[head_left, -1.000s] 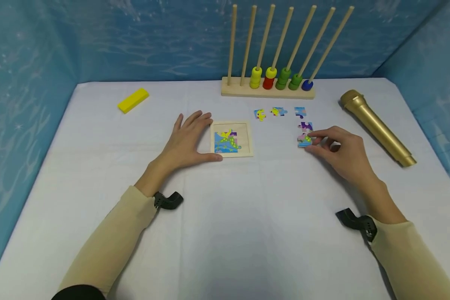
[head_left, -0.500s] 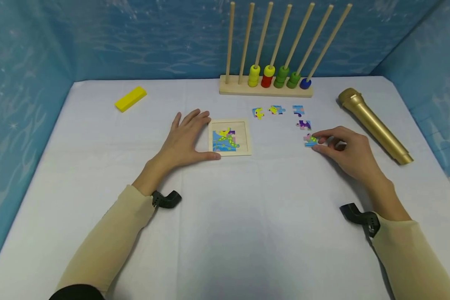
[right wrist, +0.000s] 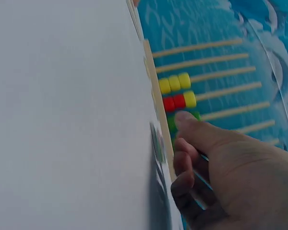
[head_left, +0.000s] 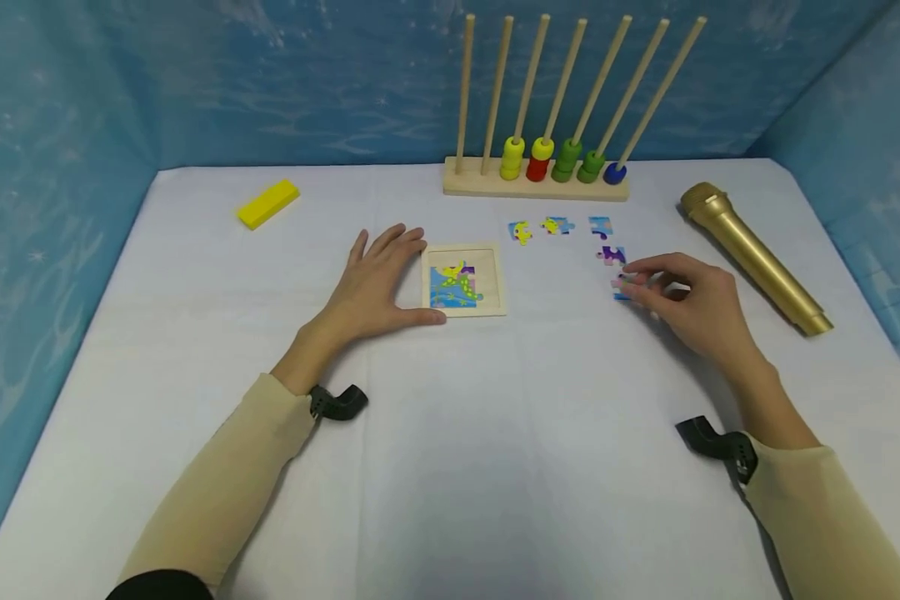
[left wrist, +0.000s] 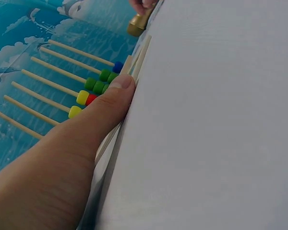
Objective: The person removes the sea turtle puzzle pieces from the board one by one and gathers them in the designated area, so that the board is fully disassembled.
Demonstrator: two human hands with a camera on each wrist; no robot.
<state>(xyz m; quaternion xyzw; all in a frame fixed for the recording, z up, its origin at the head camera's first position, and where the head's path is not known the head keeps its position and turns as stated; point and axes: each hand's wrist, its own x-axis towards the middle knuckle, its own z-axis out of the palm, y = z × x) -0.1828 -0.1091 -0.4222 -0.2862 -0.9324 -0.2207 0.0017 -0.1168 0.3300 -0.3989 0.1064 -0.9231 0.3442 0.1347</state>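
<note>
In the head view, a small wooden puzzle tray point(head_left: 491, 283) lies flat, with a joined part of a picture point(head_left: 452, 287) filling its left side. My left hand point(head_left: 371, 283) rests at the tray's left side, thumb at the front edge and straight fingers spread toward the back corner. Over to the right, my right hand point(head_left: 686, 304) pinches a pink and blue puzzle piece point(head_left: 620, 295) between thumb and fingers, which cover much of it. Just behind that piece lies a purple puzzle piece point(head_left: 611, 256). Other loose pieces, such as the yellow and blue one point(head_left: 521, 232), lie farther back.
A wooden bead rack point(head_left: 536, 190) with tall rods and coloured beads stands at the back. A golden microphone point(head_left: 753, 254) lies right of my right hand. Far left is a yellow block point(head_left: 268, 204). Blue patterned cloth walls point(head_left: 300, 83) border the white table.
My right hand has slid the pink and blue piece slightly right, away from the purple piece, and its fingers now cover more of it. My left hand has stayed at the tray.
</note>
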